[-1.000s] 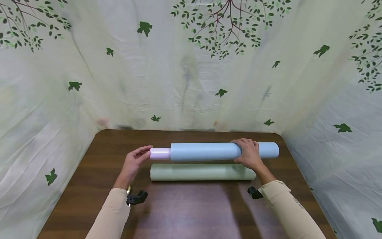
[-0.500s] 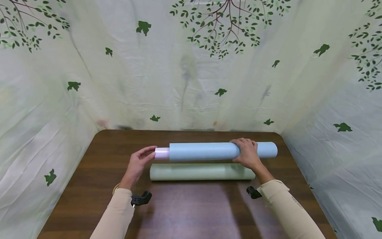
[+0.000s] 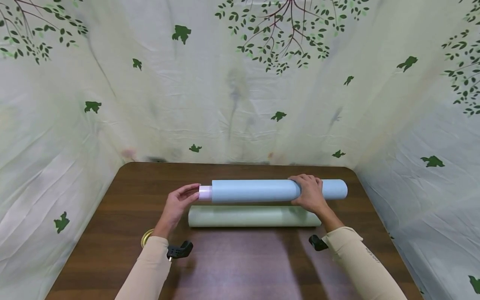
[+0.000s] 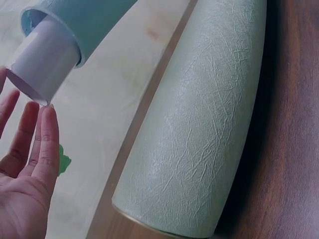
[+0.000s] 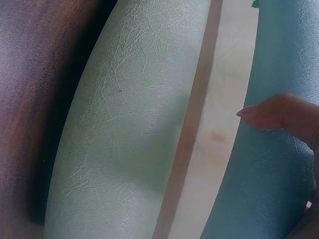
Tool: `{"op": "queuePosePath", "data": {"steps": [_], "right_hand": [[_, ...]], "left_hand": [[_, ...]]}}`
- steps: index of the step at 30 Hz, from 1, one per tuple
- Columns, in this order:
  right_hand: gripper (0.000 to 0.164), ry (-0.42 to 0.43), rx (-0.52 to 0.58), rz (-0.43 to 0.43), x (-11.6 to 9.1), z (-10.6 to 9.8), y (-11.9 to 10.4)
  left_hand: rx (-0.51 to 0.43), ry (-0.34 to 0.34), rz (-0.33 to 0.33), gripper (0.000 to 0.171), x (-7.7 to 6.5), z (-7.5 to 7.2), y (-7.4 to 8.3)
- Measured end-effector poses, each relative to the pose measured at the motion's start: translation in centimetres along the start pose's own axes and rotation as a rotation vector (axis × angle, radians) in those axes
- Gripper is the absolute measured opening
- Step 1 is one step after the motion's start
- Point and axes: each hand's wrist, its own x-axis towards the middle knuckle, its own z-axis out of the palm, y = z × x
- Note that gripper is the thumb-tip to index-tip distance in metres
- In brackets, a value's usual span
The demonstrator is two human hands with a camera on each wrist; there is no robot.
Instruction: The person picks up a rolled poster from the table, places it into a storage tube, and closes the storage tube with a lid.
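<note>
Head view shows a person's right hand (image 3: 308, 193) gripping a light blue tube (image 3: 255, 191), its fingers wrapped over the top, toward the tube's right end. The tube lies crosswise over the far part of the brown worktop (image 3: 243, 258). A narrower, glossy lilac tube (image 3: 205, 193) sits partly inside the blue tube's left end, with a short length sticking out. The left hand (image 3: 178, 205) is at that exposed end; its fingers (image 4: 48, 144) are extended, their tips touching the rim.

Nearer the person, a pale green tube (image 3: 243, 216) rests on the worktop, roughly parallel to the blue one and just beside it. From the left wrist, its surface looks finely creased, and the lilac tube's rim stands inside the wider blue mouth. From the right wrist, the thumb (image 5: 269, 113) presses against the blue tube, and pale cloth shows in the gap between the blue and green tubes. Behind the worktop hangs a whitish backdrop (image 3: 225, 104) printed with green leaves and branches.
</note>
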Motion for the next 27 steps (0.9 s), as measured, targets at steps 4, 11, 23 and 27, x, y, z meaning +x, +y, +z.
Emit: {"op": "queuePosePath", "data": {"steps": [4, 11, 23, 27], "right_hand": [[0.071, 0.002, 0.0, -0.002, 0.2, 0.1, -0.1], [0.072, -0.006, 0.006, 0.0, 0.4, 0.4, -0.1], [0.07, 0.013, 0.014, -0.022, 0.6, 0.4, -0.2], [0.07, 0.009, 0.016, -0.024, 0.6, 0.4, -0.4]], "left_hand": [[0.001, -0.008, 0.009, 0.045, 0.1, 0.4, -0.1], [0.01, -0.027, -0.006, 0.045, 0.5, 0.9, -0.5], [0.033, -0.048, 0.008, 0.043, 0.7, 2.1, -0.1], [0.028, -0.052, 0.008, 0.041, 0.7, 2.2, -0.1]]}}
